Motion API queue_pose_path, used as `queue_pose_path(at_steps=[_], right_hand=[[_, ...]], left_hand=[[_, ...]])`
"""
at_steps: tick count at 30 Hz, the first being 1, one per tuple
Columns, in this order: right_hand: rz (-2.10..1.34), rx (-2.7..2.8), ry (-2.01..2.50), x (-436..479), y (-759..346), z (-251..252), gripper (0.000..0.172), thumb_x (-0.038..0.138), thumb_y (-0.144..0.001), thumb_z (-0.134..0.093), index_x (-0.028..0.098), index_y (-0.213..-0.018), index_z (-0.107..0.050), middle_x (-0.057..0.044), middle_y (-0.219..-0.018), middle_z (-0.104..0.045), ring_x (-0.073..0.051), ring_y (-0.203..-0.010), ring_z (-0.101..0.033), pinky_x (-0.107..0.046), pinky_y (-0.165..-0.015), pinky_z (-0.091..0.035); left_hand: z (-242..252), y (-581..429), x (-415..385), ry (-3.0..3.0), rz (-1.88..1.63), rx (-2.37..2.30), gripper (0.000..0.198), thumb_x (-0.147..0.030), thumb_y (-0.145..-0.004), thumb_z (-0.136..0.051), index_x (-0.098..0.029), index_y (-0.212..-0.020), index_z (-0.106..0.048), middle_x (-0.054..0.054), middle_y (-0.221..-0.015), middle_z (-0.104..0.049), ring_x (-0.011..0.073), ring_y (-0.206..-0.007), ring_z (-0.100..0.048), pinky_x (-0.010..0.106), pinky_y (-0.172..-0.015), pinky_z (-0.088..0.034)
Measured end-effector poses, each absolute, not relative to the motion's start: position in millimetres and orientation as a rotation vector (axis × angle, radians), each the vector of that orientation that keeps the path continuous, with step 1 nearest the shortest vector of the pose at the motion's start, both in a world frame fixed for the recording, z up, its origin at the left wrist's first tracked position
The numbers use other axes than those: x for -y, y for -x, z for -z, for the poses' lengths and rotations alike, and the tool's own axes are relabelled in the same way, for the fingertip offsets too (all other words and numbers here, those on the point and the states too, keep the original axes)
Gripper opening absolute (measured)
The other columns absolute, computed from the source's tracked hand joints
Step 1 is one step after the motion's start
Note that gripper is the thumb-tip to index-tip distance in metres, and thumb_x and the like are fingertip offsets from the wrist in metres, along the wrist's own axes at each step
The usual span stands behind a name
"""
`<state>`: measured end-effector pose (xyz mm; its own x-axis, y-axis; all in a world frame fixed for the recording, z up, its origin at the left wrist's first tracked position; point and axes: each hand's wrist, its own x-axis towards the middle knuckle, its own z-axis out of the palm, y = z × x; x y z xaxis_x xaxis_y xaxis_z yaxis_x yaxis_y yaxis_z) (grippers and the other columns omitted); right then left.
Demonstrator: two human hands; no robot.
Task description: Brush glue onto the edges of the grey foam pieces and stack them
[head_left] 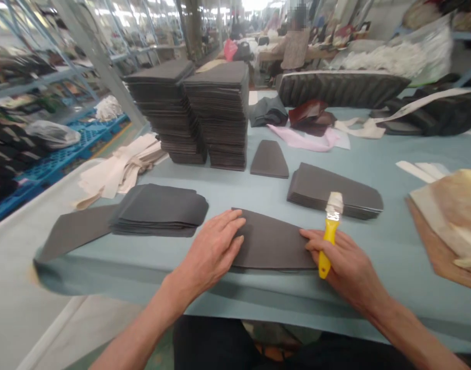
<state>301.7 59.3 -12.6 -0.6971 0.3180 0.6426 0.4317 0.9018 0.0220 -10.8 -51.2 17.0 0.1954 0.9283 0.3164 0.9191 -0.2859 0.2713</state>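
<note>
A dark grey, tapered sheet piece lies flat near the table's front edge. My left hand rests along its left end, fingers stretched out and holding nothing. At the right end, my right hand grips a brush with a yellow handle and pale bristles pointing away from me. Fingertips of that hand also touch the sheet's right edge. Just beyond the brush sits a low stack of similar dark pieces. Left of my left hand is another dark stack, beside a loose piece.
Two tall stacks of dark sheets stand at the back left, near a small tapered piece. Beige strips lie at the left edge. A stained, pale sheet is at far right. Fabric scraps and a person are farther back.
</note>
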Motion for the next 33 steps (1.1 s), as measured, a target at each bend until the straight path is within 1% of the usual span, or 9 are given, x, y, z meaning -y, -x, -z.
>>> queue_pose_path(at_steps=[3,7,9,16,20,23,25,30,33], right_hand=[[0.183,2.4,0.582,-57.2,-300.9,11.4,0.015,0.008,-0.105,-0.055,0.022,-0.1,-0.058,-0.011,-0.115,-0.084,-0.022,-0.103,-0.082,-0.039,-0.095,-0.062],[0.12,2.38,0.631,-55.1,-300.3,12.7,0.015,0.008,-0.104,-0.057,0.023,-0.101,-0.059,-0.01,-0.118,-0.084,-0.023,-0.105,-0.082,-0.04,-0.095,-0.063],[0.114,2.382,0.646,-55.6,-301.0,14.0,0.015,0.008,-0.103,-0.059,0.023,-0.102,-0.06,-0.01,-0.119,-0.084,-0.023,-0.107,-0.082,-0.04,-0.096,-0.063],[0.107,2.4,0.689,-53.4,-301.0,0.4,0.017,0.008,-0.103,-0.06,0.024,-0.106,-0.059,-0.011,-0.12,-0.084,-0.021,-0.108,-0.082,-0.039,-0.097,-0.064],[-0.033,2.311,0.772,-43.4,-270.3,-9.8,0.019,0.01,-0.103,-0.061,0.025,-0.115,-0.06,-0.013,-0.134,-0.079,-0.024,-0.127,-0.076,-0.044,-0.107,-0.062],[-0.2,2.292,0.782,-39.1,-236.6,-1.7,0.02,0.011,-0.104,-0.053,0.024,-0.118,-0.061,-0.014,-0.141,-0.076,-0.025,-0.135,-0.071,-0.046,-0.115,-0.058],[-0.262,2.291,0.865,-38.1,-220.0,8.9,0.025,0.01,-0.104,-0.047,0.022,-0.118,-0.063,-0.015,-0.145,-0.074,-0.026,-0.135,-0.07,-0.047,-0.113,-0.059],[-0.311,2.271,0.971,-36.2,-213.0,25.9,0.031,0.01,-0.101,-0.044,0.021,-0.122,-0.064,-0.013,-0.152,-0.069,-0.027,-0.138,-0.067,-0.047,-0.115,-0.056],[-0.315,2.279,0.974,-36.0,-215.8,26.3,0.031,0.01,-0.1,-0.045,0.019,-0.124,-0.063,-0.015,-0.15,-0.07,-0.028,-0.132,-0.068,-0.046,-0.113,-0.056]], left_hand=[[-11.4,-13.6,27.0,-2.451,-0.611,-1.785,0.045,-0.038,-0.112,-0.046,-0.017,-0.15,-0.057,0.014,-0.166,-0.056,0.0283,-0.156,-0.053,0.048,-0.13,-0.05],[2.0,-40.0,5.2,-2.432,-0.504,-1.833,0.063,-0.053,-0.109,-0.051,-0.008,-0.153,-0.056,0.022,-0.168,-0.052,0.0421,-0.158,-0.048,0.062,-0.13,-0.045],[6.7,-45.4,2.1,-2.419,-0.463,-1.864,0.069,-0.057,-0.108,-0.051,-0.007,-0.155,-0.054,0.023,-0.168,-0.05,0.0446,-0.16,-0.043,0.066,-0.132,-0.041],[7.9,-45.7,3.3,-2.443,-0.39,-1.896,0.068,-0.055,-0.11,-0.047,-0.01,-0.16,-0.052,0.02,-0.17,-0.049,0.0429,-0.163,-0.041,0.064,-0.134,-0.038],[8.1,-45.6,3.4,-2.487,-0.368,-1.903,0.061,-0.043,-0.113,-0.036,-0.01,-0.161,-0.052,0.018,-0.17,-0.05,0.0417,-0.163,-0.041,0.063,-0.133,-0.04],[8.6,-44.9,4.0,-2.515,-0.35,-1.9,0.06,-0.037,-0.113,-0.029,-0.01,-0.162,-0.05,0.018,-0.169,-0.052,0.0405,-0.161,-0.043,0.062,-0.131,-0.042],[8.6,-44.5,4.2,-2.526,-0.343,-1.898,0.061,-0.035,-0.112,-0.027,-0.009,-0.163,-0.049,0.018,-0.168,-0.053,0.0404,-0.161,-0.044,0.062,-0.131,-0.042],[9.1,-43.9,4.1,-2.546,-0.339,-1.878,0.062,-0.034,-0.112,-0.027,-0.007,-0.163,-0.047,0.019,-0.171,-0.049,0.0409,-0.162,-0.043,0.062,-0.132,-0.041],[10.1,-42.9,3.6,-2.545,-0.333,-1.873,0.061,-0.033,-0.111,-0.029,-0.007,-0.163,-0.047,0.019,-0.171,-0.048,0.0408,-0.162,-0.042,0.062,-0.132,-0.04]])
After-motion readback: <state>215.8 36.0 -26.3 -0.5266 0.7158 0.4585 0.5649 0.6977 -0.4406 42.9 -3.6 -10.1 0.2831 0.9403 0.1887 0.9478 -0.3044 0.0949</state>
